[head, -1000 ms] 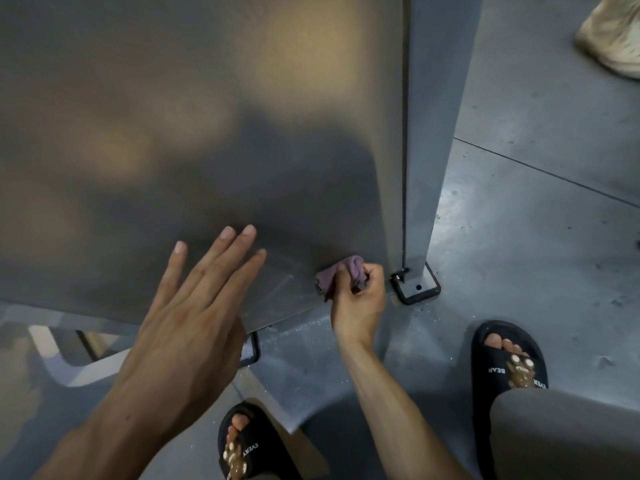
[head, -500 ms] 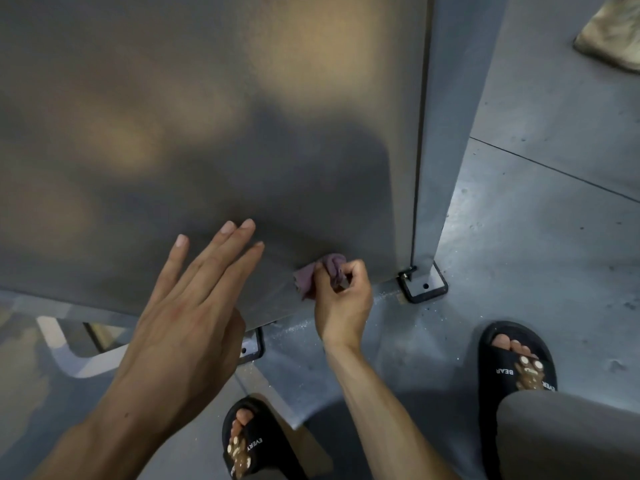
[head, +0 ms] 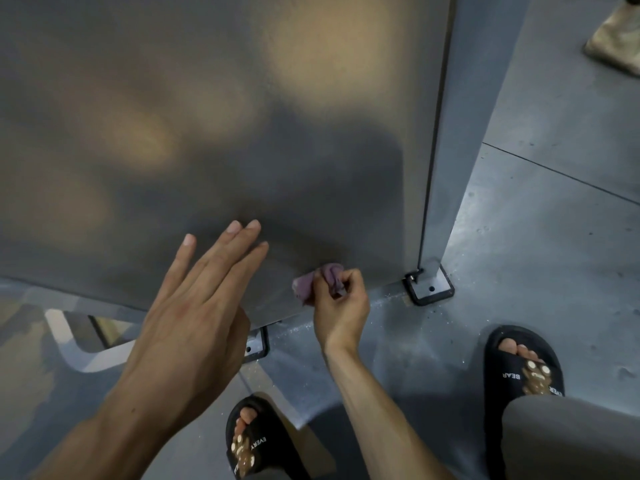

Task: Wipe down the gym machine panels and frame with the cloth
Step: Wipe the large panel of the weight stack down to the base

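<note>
Item: small crumpled mauve cloth (head: 317,282), lower centre of the frame, bunched in my right hand (head: 341,308). My grip is closed round it, fingers curled and thumb pinching the wad, and the cloth is pressed against the bottom edge of the panel.

Item: large flat grey metal machine panel (head: 207,116), filling the upper left and centre of the frame, with soft tan reflections and a dark shadow on its face. Its lower edge runs diagonally across the lower left.

Item: my left hand (head: 194,313), lower left of centre, fingers straight and slightly spread, holding nothing. The fingertips lie over the lower part of the panel; contact cannot be told for certain.

Item: upright grey square steel frame post (head: 446,133), just right of the panel, ending in a bolted black-edged base plate (head: 431,287) on the floor. A second base plate (head: 256,344) shows beneath the panel edge, beside my left hand.

Item: grey concrete floor (head: 536,254), right half of the frame, with a seam line.

Item: two black slide sandals with bear print, one at bottom centre (head: 252,441), one at lower right (head: 526,365), on my feet.

Item: pale beige shoe (head: 616,43), upper right corner.
</note>
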`<state>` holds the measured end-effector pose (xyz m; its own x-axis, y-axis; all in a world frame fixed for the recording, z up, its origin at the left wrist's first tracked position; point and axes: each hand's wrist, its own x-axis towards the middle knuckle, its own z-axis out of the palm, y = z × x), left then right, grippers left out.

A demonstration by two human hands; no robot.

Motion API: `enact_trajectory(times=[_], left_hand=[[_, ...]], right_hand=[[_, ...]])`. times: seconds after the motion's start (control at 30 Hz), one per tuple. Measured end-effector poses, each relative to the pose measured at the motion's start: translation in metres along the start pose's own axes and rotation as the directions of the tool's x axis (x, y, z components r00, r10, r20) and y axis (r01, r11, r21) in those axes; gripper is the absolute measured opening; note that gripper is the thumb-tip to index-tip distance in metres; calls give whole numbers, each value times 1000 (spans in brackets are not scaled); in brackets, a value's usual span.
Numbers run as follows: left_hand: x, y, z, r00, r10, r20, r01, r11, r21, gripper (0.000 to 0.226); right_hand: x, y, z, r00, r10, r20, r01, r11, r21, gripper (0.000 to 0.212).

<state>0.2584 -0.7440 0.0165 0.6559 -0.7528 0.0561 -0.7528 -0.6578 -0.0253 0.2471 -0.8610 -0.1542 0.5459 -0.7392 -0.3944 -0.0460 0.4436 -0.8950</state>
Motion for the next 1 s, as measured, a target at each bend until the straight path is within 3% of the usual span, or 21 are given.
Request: enact_trajectory(times=[0.07,0.27,0.43,0.53,0.67,0.77,1.0], left_hand=[[-1,0,0,1000,3,6,-3,1000,-4,77],[-3,-3,1,1000,-10,9,10,1000,-2,75],[-3,-4,0,1000,-16,7,16,1000,0,74],[-3,-3,0,1000,-11,8,11,1000,6,75],[-3,-4,0,1000,-7,17,7,1000,10,76],[-3,-3,0,1000,-14,22,14,1000,11,74],[-3,-1,0,1000,-1,13,1,1000,-2,76]], right_hand=[[-1,-1,2,1000,-17,3,17,1000,-1,28],[-18,-43,16,965,-250,79,240,963,121,22],[-5,-9,7,999,-14,39,11,998,56,22],[-3,-4,6,999,37,21,-38,998,58,24],[-11,-37,13,986,-133,99,117,982,151,21],[-14,-48,14,966,-239,98,228,967,117,21],[6,15,-2,998,69,-14,-69,998,0,22]])
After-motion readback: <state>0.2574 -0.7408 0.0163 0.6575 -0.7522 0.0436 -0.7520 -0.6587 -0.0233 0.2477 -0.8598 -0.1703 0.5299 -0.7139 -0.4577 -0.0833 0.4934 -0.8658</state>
